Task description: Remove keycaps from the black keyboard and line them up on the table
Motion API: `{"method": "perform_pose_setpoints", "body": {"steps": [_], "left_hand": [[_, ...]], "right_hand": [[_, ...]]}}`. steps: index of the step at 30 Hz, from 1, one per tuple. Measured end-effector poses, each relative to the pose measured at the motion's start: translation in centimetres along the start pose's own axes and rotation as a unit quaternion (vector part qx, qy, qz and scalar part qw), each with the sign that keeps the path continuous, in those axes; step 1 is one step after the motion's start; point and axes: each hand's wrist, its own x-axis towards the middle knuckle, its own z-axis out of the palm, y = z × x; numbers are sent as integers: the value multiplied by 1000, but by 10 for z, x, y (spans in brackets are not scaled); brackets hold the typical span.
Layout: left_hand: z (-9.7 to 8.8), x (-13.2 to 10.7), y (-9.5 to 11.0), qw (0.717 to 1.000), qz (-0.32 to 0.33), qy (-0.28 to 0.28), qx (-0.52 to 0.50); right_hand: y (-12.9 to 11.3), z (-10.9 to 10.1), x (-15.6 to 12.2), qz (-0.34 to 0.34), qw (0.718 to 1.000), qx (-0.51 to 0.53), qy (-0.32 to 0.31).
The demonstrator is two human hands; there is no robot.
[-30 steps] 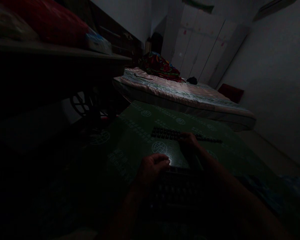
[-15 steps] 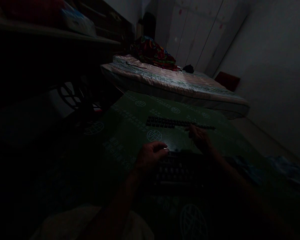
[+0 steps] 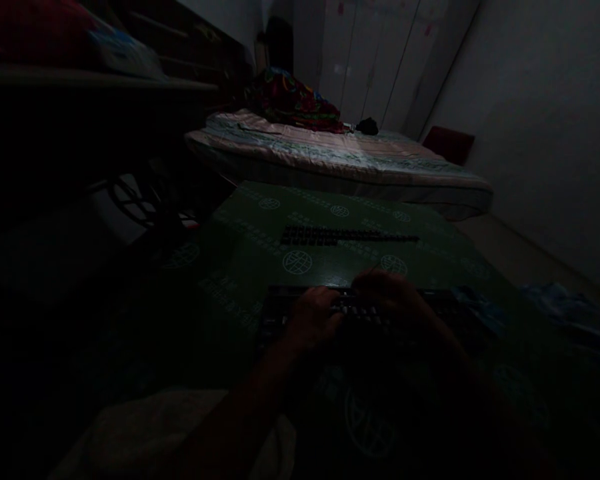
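Observation:
A dark keyboard (image 3: 280, 313) lies on the green table (image 3: 240, 267), much of it lost in shadow or behind my arms. My left hand (image 3: 313, 319) rests on its upper middle, with thumb and forefinger apart and keys showing between them. Over the keys just right of it, my right hand (image 3: 393, 297) is bent with its fingers drawn together. Blur and darkness hide anything between those fingertips. Farther back lie rows of small dark keycaps (image 3: 310, 235), longer along the back and stretching right.
Dark bluish cloth (image 3: 480, 313) lies by the keyboard's right end. Beyond the table stands a bed (image 3: 330, 150) with a bunched, patterned blanket (image 3: 295, 100). A dark shelf (image 3: 95, 79) and a spoked wheel (image 3: 130, 200) are at the left. The light is very dim.
My right hand has come back from the keycap rows to the keyboard. My left thumb and forefinger, earlier close together by a bright spot, are now lower and apart. The view has shifted slightly.

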Motion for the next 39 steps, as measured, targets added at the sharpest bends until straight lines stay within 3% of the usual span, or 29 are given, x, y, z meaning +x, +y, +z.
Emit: {"method": "perform_pose_setpoints", "body": {"steps": [9, 21, 27, 36, 39], "left_hand": [[6, 7, 5, 996, -11, -72, 58], [0, 9, 11, 989, -86, -105, 52], [3, 10, 9, 990, -85, -97, 53], [1, 9, 9, 991, -107, -84, 11], [1, 9, 9, 992, -87, -88, 12]], "right_hand": [[6, 8, 2, -10, 999, 24, -28], [10, 14, 4, -52, 997, -20, -55], [21, 18, 4, -58, 997, 11, -50], [19, 31, 2, 49, 996, 71, -6], [21, 36, 1, 75, 991, 104, 28]]}}
